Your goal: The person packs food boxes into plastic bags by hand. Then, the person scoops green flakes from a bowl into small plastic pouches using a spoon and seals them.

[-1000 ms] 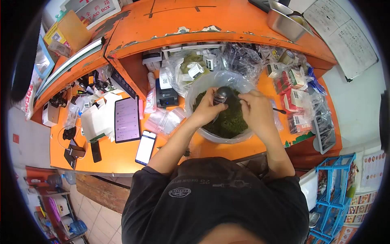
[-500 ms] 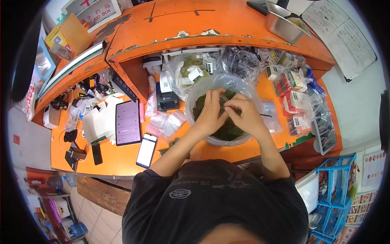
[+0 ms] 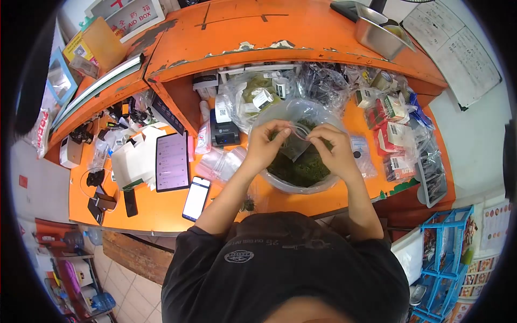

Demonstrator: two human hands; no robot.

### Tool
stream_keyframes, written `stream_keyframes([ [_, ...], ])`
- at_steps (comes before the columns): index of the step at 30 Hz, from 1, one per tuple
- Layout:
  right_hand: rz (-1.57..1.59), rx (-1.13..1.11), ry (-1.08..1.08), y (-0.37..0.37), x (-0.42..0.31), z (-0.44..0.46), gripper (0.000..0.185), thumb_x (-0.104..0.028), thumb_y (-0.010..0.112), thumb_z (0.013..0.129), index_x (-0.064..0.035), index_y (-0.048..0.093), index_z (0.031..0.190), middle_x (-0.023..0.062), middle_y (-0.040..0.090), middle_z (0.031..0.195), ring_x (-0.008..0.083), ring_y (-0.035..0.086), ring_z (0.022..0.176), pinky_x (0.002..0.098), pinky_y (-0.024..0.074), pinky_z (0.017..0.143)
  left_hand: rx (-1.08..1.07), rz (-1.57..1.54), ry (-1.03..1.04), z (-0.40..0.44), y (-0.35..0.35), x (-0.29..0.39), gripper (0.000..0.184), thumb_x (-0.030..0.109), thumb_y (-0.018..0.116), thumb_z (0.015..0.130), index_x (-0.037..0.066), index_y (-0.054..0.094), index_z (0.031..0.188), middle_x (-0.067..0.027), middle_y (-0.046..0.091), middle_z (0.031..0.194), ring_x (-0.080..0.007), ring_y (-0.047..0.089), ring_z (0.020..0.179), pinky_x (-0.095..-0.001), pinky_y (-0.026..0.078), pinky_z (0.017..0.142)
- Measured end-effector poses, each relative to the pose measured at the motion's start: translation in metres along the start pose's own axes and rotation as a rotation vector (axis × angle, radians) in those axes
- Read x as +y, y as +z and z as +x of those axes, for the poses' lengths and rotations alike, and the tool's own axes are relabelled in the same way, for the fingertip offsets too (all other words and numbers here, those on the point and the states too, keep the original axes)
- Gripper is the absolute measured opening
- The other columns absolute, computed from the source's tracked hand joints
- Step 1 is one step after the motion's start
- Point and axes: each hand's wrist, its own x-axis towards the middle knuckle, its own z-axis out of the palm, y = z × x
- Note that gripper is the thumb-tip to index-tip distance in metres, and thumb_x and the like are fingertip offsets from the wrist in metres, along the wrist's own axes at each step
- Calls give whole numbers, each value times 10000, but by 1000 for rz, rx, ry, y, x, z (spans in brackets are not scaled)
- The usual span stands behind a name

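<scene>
A large translucent tub (image 3: 259,141) holds finely cut green leaves (image 3: 307,169) on the orange table. Over it, my left hand (image 3: 267,144) pinches the left side of the top of a small clear plastic bag (image 3: 295,146). The right side of the bag's top is between the thumb and fingers of my right hand (image 3: 333,148). The bag hangs down into the tub, and some dark green matter shows through it. Both hands are closed on the plastic.
Left of the tub are clear bags (image 3: 222,162), a label printer (image 3: 224,133), a phone (image 3: 196,198) and a tablet (image 3: 172,162). Boxed packets (image 3: 395,135) and a grey tray (image 3: 432,188) stand to the right. An orange shelf (image 3: 301,32) runs behind.
A black spoon-like tool, first over the tub, no longer shows in my hands. My hands have moved apart, and the small bag's top now shows between them.
</scene>
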Motion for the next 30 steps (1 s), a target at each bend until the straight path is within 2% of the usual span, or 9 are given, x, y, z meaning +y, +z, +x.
stream_keyframes([
  [2,101,48,19,3,6,-1,84,5,615,824,9,645,903,79,635,835,164,608,757,262,462,682,19,-214,-77,2,-1,-8,137,61,655,868,3,656,993,-40,683,844,-63,601,791,-216,464,710],
  [5,285,74,122,14,3,0,79,-17,641,817,8,637,892,57,631,810,110,587,742,246,459,672,17,-263,-36,1,5,-8,102,62,656,873,10,647,960,-23,685,854,-65,611,757,-196,462,681],
  [14,192,131,157,32,8,1,56,-27,637,803,3,595,825,18,576,687,75,534,665,228,433,609,10,-178,-16,-6,13,10,70,74,660,868,6,659,883,10,644,769,-45,553,704,-197,429,641],
  [17,198,23,255,32,7,4,52,-28,605,803,-2,561,793,-3,539,680,57,497,654,219,403,586,-14,-189,-9,-8,13,10,75,73,634,884,3,645,859,11,629,759,-47,542,692,-196,421,634],
  [20,301,-8,220,36,0,7,58,-36,581,806,-8,536,784,-20,498,680,42,464,653,208,379,576,98,-58,79,-15,13,11,70,61,608,895,0,626,867,11,617,750,-51,546,685,-195,420,629],
  [24,314,31,194,30,0,6,49,-41,573,809,-13,534,803,-32,482,690,38,449,656,203,374,579,330,-195,199,-15,-28,28,94,114,611,916,29,588,946,-3,608,786,-62,580,700,-207,458,625],
  [26,342,84,239,17,13,3,43,-17,551,811,-35,532,777,-59,468,687,21,429,633,192,342,559,457,-190,97,-20,-67,46,100,132,591,929,33,589,917,21,579,761,-34,544,659,-187,438,591],
  [27,362,103,239,10,16,2,60,-8,544,814,-44,531,767,-68,462,685,15,419,626,187,330,552,494,-1,88,-21,-91,33,87,112,580,926,38,594,883,38,559,739,-22,494,619,-175,397,562],
  [30,310,92,252,1,29,-2,86,-2,540,826,-51,527,757,-75,450,674,5,399,612,179,317,548,186,105,-281,-46,-126,7,70,95,581,911,49,613,870,50,570,749,-20,475,636,-166,382,581],
])
